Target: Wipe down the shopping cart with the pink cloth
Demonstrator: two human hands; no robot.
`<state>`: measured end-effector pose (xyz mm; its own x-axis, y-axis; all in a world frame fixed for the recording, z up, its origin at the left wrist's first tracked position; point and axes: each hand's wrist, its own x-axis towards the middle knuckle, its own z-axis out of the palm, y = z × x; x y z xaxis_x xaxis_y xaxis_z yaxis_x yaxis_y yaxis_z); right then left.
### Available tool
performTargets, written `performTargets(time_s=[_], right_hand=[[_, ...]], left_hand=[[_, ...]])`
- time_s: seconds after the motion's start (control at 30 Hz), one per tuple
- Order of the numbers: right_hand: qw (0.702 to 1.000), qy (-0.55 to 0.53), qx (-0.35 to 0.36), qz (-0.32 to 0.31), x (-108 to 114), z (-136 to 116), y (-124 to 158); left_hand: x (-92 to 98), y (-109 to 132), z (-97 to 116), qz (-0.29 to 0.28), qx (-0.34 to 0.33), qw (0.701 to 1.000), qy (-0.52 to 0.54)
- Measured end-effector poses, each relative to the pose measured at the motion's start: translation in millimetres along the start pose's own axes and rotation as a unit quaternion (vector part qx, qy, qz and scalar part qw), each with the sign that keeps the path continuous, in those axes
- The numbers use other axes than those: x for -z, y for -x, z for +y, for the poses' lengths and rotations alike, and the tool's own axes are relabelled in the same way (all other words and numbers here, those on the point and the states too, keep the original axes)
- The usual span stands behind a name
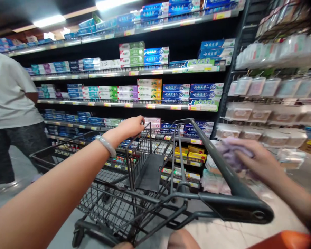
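Note:
A black wire shopping cart (147, 173) stands in front of me, turned at an angle. My left hand (133, 126) reaches across it, a pale bangle (106, 145) on the wrist, with the fingers closed around the top edge of the folding seat frame. On the right, my right hand (261, 157) is closed on a crumpled light purple cloth (234, 152). The cloth is beside the cart's handlebar (215, 152); blur hides whether they touch. Bare wire mesh shows inside the basket.
Shelves of boxed toothpaste (149, 89) run behind the cart. Hanging packs (264, 114) fill a rack at right. A person in a white shirt (10, 86) stands at left, near the cart's far end. Something orange (285, 240) shows at the bottom right.

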<state>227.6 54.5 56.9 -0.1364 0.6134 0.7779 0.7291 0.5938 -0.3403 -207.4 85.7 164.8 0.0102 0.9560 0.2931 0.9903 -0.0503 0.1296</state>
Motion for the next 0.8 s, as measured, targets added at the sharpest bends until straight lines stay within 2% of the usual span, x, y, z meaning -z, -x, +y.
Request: performTargets(time_s=[0.03,0.1,0.17,0.2,0.27,0.37,0.4,0.47,0.53,0.67,0.8], right_hand=[[0.999,0.031,0.005,0.024,14.7,-2.5,-18.6],[0.997,0.061,0.041,0.033,30.6,-28.5,-60.4],[0.990,0.029,0.140,-0.004,20.8,-76.9,-101.4],[0.979,0.013,0.202,-0.034,5.7,-105.0,-119.4],[0.948,-0.016,0.290,-0.132,-39.7,-159.0,-148.0],[0.920,-0.020,0.326,-0.219,-122.4,-213.8,-173.2],[0.922,-0.014,0.306,-0.235,-147.8,-223.8,-178.4],[0.945,-0.020,0.194,-0.264,-190.2,-234.9,-186.5],[0.955,-0.035,0.105,-0.275,-220.7,-240.5,-192.0],[0.954,-0.060,0.032,-0.291,-255.9,-252.3,-189.0],[0.947,-0.102,-0.011,-0.303,-272.3,-257.8,-172.8]], left_hand=[[1.8,-0.9,-7.6,-0.008,0.006,1.000,0.016],[3.6,-3.4,-21.1,-0.016,0.012,0.999,0.051],[3.4,-6.8,-32.2,-0.020,0.013,0.996,0.082],[2.8,-8.6,-37.0,-0.021,0.014,0.995,0.095],[1.2,-12.1,-46.2,-0.023,0.014,0.993,0.115],[-1.8,-14.5,-60.7,-0.017,0.016,0.992,0.128],[-3.1,-14.3,-65.7,-0.012,0.018,0.991,0.130],[-6.5,-12.6,-75.0,0.001,0.024,0.991,0.133],[-10.5,-10.1,-82.3,0.014,0.028,0.990,0.138],[-15.4,-7.1,-90.8,0.046,0.035,0.990,0.129],[-14.1,-8.3,-96.1,0.061,0.054,0.992,0.096]])
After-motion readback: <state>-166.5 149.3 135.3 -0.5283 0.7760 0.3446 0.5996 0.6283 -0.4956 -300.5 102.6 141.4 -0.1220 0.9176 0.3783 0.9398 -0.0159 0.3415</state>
